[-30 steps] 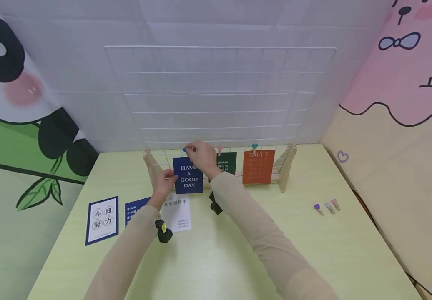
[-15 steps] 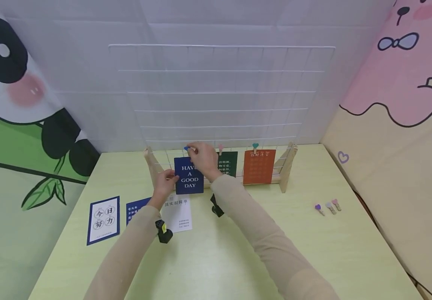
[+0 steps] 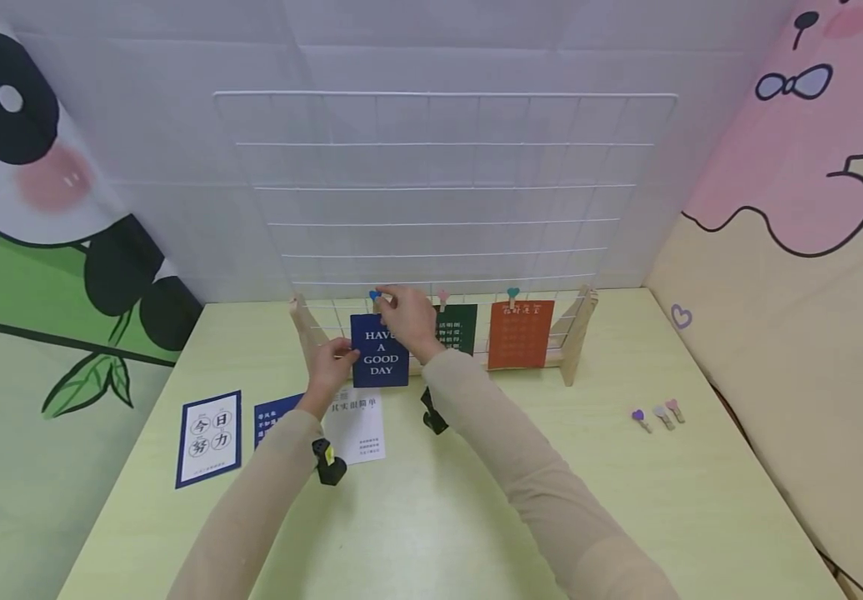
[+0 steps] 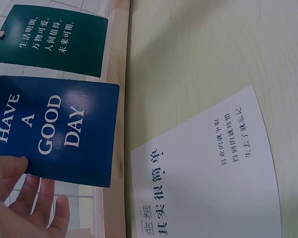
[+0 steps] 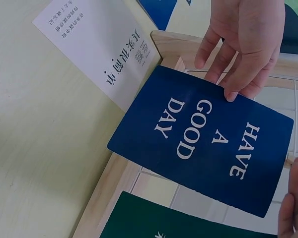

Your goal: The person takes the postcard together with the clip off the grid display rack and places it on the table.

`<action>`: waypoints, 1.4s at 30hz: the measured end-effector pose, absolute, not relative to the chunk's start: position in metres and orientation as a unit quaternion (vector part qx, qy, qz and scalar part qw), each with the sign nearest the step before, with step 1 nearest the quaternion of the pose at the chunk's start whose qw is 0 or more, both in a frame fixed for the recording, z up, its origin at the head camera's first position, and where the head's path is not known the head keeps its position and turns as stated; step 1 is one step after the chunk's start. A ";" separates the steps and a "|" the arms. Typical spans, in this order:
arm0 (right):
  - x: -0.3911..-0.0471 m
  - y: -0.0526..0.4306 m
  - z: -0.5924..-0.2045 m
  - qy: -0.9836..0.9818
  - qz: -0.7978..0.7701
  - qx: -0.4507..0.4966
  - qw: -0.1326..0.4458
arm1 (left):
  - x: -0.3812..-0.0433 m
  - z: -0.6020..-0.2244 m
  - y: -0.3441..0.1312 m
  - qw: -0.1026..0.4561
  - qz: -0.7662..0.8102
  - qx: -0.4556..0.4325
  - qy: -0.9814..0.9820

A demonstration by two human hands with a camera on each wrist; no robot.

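A dark blue card (image 3: 381, 360) reading "HAVE A GOOD DAY" hangs upright against the lower left of the white wire grid rack. My left hand (image 3: 329, 367) pinches its left edge, thumb on the printed face. At the card's top edge, my right hand (image 3: 411, 321) holds a small clip with a blue heart (image 3: 375, 296); the fingers cover most of the clip. In the right wrist view, only the fingertips of my right hand (image 5: 297, 198) show beside the blue card (image 5: 203, 139). To the right hang a green card (image 3: 457, 327) on a pink clip and an orange card (image 3: 521, 337) on a teal one.
Wooden feet (image 3: 576, 342) support the rack. On the table lie a blue-framed white card (image 3: 209, 437), a blue card (image 3: 276, 414) partly under my left arm, and a white card (image 3: 356, 429). Several heart clips (image 3: 664, 415) lie at the right.
Both hands stay almost where they were at the blue card. Slightly more of the blue heart clip shows beside the right fingertips. The whole view shifts a little.
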State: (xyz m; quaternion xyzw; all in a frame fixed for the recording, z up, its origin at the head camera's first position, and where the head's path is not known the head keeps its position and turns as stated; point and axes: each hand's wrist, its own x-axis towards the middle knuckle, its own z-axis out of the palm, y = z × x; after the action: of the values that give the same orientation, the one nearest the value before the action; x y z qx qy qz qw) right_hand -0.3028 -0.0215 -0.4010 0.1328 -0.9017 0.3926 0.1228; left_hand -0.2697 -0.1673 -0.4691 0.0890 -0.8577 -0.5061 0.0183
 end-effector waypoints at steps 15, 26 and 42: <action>-0.303 -0.028 -0.402 -0.896 0.415 0.110 0.114 | -0.266 -0.472 -0.171 0.025 -0.517 0.096 -0.850; -0.302 -0.035 -0.402 -0.886 0.444 0.096 0.097 | -0.263 -0.472 -0.171 0.028 -0.511 0.099 -0.853; -0.294 -0.041 -0.409 -0.873 0.435 0.124 0.184 | -0.257 -0.473 -0.172 0.030 -0.499 0.104 -0.860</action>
State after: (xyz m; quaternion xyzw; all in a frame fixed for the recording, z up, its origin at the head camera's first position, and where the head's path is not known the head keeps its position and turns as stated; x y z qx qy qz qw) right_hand -0.2942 -0.0414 -0.4091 0.1243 -0.8726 0.4352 0.1838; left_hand -0.2567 -0.1723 -0.4731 0.1035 -0.8597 -0.4993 0.0297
